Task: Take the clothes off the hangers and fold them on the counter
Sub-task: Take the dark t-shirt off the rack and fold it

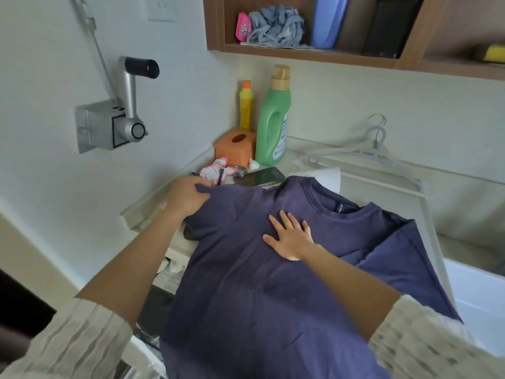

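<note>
Off its hanger [366,157], a navy T-shirt [273,283] lies unfolded: left hand [188,196] pinches the shoulder, right hand [292,239] presses flat beside it.

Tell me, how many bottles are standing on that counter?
2. A tall green bottle stands in the back corner against the wall, and a smaller yellow bottle stands just to its left, behind the orange tissue box. Others may hide behind them.

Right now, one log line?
shirt flat on counter | left hand grips sleeve | right hand presses chest | hangers empty
</note>
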